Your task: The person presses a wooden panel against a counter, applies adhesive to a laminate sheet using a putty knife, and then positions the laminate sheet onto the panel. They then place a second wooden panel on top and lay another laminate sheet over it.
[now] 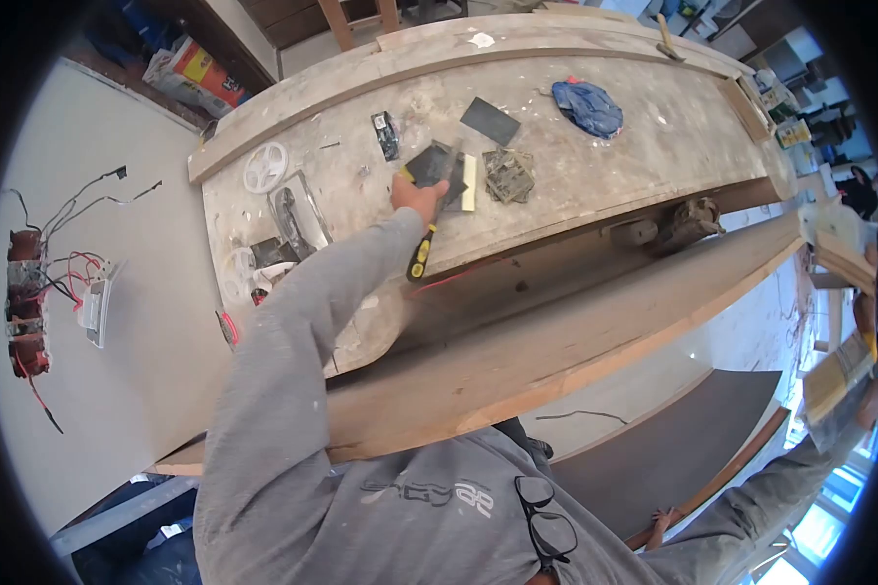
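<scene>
My left hand [421,198] reaches over the worn workbench [361,127], fingers curled and thumb across the blade of a putty knife. The knife's black-and-yellow handle [421,253] points down past the bench's front edge. Under and beside these fingers lie dark square sheets [429,164] and a pale yellow strip [469,183]. To their right are a stack of worn square pieces [508,175] and a flat dark sheet [491,122]. Partly cut off at the far right, my right hand [873,402] is closed around a wide paintbrush [837,378] with pale bristles.
A crumpled blue cloth [588,107], white reel [265,168] and hammer [667,41] lie on the bench. A long wooden board [576,356] runs along its front. Loose wires [73,283] stick out of the left wall. Another hand [663,525] rests on a brown panel's edge.
</scene>
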A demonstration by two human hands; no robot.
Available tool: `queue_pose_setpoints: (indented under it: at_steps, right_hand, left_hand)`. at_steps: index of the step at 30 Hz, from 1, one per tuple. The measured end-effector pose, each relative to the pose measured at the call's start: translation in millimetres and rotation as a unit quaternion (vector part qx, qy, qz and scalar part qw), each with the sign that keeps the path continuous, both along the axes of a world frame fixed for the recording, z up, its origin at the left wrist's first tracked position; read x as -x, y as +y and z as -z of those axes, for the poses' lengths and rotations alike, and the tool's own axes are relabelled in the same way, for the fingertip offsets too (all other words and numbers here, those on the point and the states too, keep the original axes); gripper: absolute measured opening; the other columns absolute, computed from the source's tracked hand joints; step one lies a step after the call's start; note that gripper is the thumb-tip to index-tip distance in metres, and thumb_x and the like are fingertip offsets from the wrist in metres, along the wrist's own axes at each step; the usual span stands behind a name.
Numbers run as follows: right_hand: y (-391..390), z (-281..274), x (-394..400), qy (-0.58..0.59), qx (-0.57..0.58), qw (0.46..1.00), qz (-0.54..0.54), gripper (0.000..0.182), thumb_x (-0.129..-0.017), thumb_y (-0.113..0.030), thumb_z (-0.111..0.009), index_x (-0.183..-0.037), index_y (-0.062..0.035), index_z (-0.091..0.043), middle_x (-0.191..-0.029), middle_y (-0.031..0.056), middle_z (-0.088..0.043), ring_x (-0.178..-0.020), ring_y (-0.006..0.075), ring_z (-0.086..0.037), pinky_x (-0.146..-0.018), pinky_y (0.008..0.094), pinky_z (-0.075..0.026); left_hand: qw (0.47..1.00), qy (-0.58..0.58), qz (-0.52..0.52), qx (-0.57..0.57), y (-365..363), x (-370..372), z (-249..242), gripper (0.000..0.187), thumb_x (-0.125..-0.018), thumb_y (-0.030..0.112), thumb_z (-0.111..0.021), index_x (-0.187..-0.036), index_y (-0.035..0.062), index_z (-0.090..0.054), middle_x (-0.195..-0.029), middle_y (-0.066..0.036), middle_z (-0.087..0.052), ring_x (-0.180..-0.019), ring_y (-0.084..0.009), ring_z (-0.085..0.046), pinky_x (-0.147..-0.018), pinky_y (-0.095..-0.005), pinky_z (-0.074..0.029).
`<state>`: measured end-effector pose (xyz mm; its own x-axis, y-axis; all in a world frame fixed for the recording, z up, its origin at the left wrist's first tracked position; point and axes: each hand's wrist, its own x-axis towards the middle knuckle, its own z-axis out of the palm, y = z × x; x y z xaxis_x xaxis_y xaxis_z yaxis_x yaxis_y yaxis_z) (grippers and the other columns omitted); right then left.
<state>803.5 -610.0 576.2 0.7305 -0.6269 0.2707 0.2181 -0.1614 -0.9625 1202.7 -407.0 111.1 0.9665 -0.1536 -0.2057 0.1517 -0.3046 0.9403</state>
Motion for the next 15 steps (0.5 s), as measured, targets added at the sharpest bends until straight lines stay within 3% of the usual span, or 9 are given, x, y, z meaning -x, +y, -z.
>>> queue_pose_setpoints:
  at_steps: [3,6,9,12,13,14,15]
  right_hand:
    - [-13,6,-44,0.037,-0.007,0.998,-0.045,0.061,-0.083,-0.018,-0.062,-0.135,0.0079,-0.046,-0.103,0.0145,-0.062,-0.065,0.0124,-0.059,-0.057,0.0220,-0.052]
    - [-27,21,-94,0.096,-0.024,0.990,-0.103,0.060,-0.082,-0.019,-0.062,-0.134,0.0084,-0.047,-0.103,0.0146,-0.062,-0.064,0.0119,-0.058,-0.056,0.0218,-0.051]
    - [-32,55,-152,0.174,-0.061,0.969,-0.163,0.060,-0.082,-0.020,-0.062,-0.133,0.0090,-0.047,-0.102,0.0146,-0.063,-0.063,0.0115,-0.058,-0.055,0.0215,-0.051]
    - [-29,93,-212,0.283,-0.092,0.926,-0.233,0.053,-0.080,-0.020,-0.068,-0.120,0.0125,-0.056,-0.108,0.0178,-0.066,-0.077,0.0184,-0.067,-0.076,0.0303,-0.060]
    - [-32,116,-231,0.283,-0.105,0.910,-0.283,0.053,-0.080,-0.021,-0.068,-0.120,0.0120,-0.056,-0.108,0.0171,-0.067,-0.080,0.0192,-0.069,-0.080,0.0302,-0.060]
    - [-19,133,-248,0.297,-0.104,0.911,-0.266,0.052,-0.080,-0.022,-0.065,-0.120,0.0111,-0.056,-0.097,0.0138,-0.067,-0.069,0.0174,-0.064,-0.067,0.0276,-0.056]
    - [-26,153,-269,0.324,-0.102,0.890,-0.304,0.052,-0.080,-0.022,-0.066,-0.120,0.0104,-0.057,-0.100,0.0137,-0.067,-0.073,0.0186,-0.067,-0.070,0.0280,-0.058]
  left_hand:
    - [0.998,0.014,0.003,0.056,40,-38,54,0.070,-0.065,0.014,-0.093,-0.121,-0.0009,-0.053,-0.119,-0.020,-0.065,-0.112,-0.0347,-0.063,-0.099,-0.0418,-0.048]
    - [0.994,0.025,-0.108,-0.017,70,-39,36,0.073,-0.067,0.013,-0.092,-0.124,-0.0002,-0.049,-0.120,-0.021,-0.063,-0.109,-0.0335,-0.063,-0.097,-0.0399,-0.050]
    - [0.988,0.028,-0.141,-0.063,81,-34,13,0.074,-0.071,0.014,-0.089,-0.128,-0.0001,-0.044,-0.123,-0.021,-0.060,-0.111,-0.0337,-0.062,-0.094,-0.0416,-0.051]
    - [0.980,0.189,-0.063,0.003,88,-51,-14,0.054,-0.076,0.019,-0.086,-0.111,-0.0025,-0.051,-0.110,-0.017,-0.060,-0.083,-0.0233,-0.062,-0.061,-0.0423,-0.049]
    - [0.975,0.213,-0.053,-0.012,93,-62,-13,0.055,-0.078,0.022,-0.084,-0.113,-0.0032,-0.050,-0.111,-0.018,-0.059,-0.081,-0.0237,-0.061,-0.059,-0.0429,-0.047]
    - [0.970,0.238,-0.045,-0.025,98,-74,-12,0.057,-0.080,0.025,-0.082,-0.115,-0.0038,-0.048,-0.112,-0.019,-0.057,-0.080,-0.0242,-0.060,-0.057,-0.0434,-0.045]
    - [0.964,0.261,-0.035,-0.037,102,-80,-14,0.058,-0.082,0.027,-0.080,-0.117,-0.0045,-0.047,-0.114,-0.019,-0.056,-0.078,-0.0246,-0.059,-0.055,-0.0439,-0.043]
